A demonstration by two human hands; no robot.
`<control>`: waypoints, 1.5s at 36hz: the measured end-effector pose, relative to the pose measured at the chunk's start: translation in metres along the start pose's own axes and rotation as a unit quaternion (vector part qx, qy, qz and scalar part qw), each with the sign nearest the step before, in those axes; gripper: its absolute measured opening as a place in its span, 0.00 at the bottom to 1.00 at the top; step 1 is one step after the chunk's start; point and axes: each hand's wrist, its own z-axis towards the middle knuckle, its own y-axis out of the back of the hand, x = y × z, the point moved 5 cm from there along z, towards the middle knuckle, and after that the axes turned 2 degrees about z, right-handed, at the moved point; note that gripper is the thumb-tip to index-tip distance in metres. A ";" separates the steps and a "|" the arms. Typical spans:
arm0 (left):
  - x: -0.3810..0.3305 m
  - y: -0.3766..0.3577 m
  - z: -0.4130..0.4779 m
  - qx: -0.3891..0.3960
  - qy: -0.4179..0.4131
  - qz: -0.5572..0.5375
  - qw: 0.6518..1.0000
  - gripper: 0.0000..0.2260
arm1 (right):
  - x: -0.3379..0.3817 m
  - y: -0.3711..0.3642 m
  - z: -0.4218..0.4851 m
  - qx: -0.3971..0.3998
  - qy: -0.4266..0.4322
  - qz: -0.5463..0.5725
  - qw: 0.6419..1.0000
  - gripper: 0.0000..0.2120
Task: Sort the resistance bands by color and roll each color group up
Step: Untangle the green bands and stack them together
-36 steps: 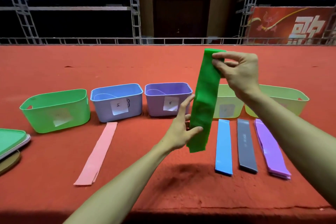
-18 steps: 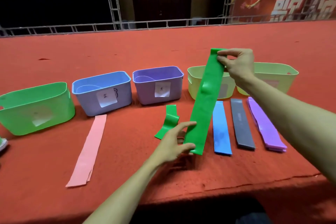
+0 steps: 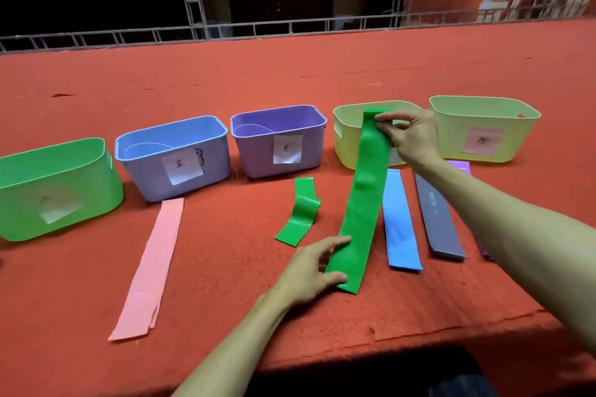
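My right hand (image 3: 409, 135) pinches the far end of the long green resistance band (image 3: 361, 203) in front of a yellow bin (image 3: 343, 142), and my left hand (image 3: 309, 271) pinches its near end low over the red-covered table (image 3: 225, 267). The hands are well apart with the band stretched between them, just beside the blue band (image 3: 400, 222). A buckled green band (image 3: 298, 213) lies to its left.
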 end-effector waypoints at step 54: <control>-0.146 0.177 0.024 -0.355 -0.072 0.037 0.931 0.12 | 0.130 0.013 -0.044 0.181 0.125 0.128 0.967 0.15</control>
